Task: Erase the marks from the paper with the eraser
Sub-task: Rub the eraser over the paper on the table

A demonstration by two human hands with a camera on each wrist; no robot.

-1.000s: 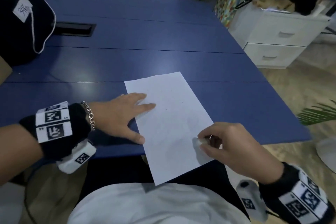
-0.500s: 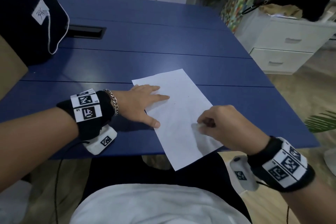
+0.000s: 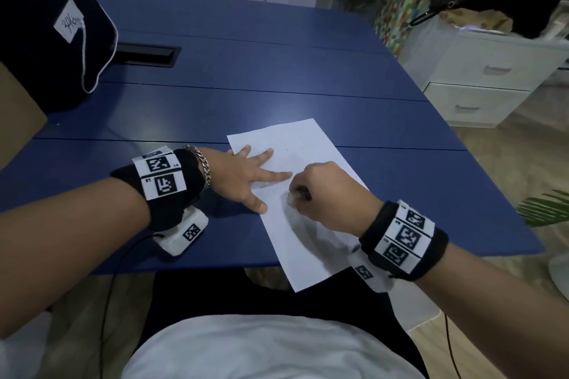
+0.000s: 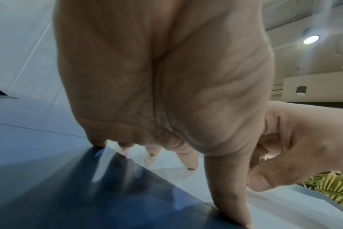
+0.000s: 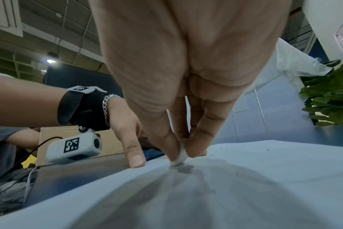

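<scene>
A white sheet of paper (image 3: 311,224) lies slanted on the blue table (image 3: 246,101), its near corner past the table's front edge. Faint dark marks and specks show on the paper (image 5: 264,162). My left hand (image 3: 246,175) lies flat with spread straight fingers on the sheet's left edge, pressing it down; the left hand (image 4: 166,93) fills the left wrist view, fingertips on the paper. My right hand (image 3: 326,194) pinches a small white eraser (image 3: 291,198) and holds it against the sheet's middle. The eraser (image 5: 181,156) shows between thumb and fingertips, its lower end on the paper.
A dark bag (image 3: 46,40) with a white tag stands at the table's far left, beside a black cable slot (image 3: 144,55). A white drawer cabinet (image 3: 486,80) stands right of the table. Plant leaves (image 3: 545,206) reach in at the right edge.
My right hand has carried the eraser from the sheet's right edge leftward and up toward the middle, close to my left fingers. The left hand still presses the paper.
</scene>
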